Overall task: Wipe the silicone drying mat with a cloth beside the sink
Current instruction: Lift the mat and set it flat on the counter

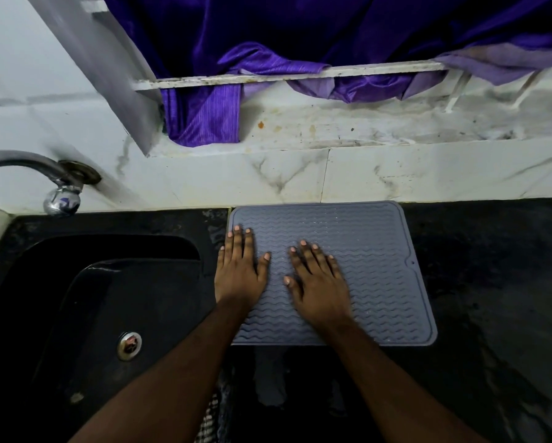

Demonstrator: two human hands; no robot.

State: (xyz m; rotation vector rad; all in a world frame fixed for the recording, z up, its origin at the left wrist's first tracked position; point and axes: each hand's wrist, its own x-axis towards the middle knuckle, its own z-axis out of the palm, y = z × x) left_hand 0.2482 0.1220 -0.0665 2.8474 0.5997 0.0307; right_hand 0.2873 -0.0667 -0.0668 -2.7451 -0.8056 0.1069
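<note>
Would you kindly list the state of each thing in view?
silicone drying mat: flat on counter, beside sink
left hand: open, flat on mat's left edge
right hand: open, flat on mat
sink: no dishes
tap: no water running

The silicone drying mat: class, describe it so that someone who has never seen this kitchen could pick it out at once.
Start at the black sink under the metal tap, then look to its right along the dark counter. The silicone drying mat lies flat there against the white tiled wall, with the left hand and right hand resting flat on it. It alone is grey, rectangular and covered in wavy ridges.
</note>
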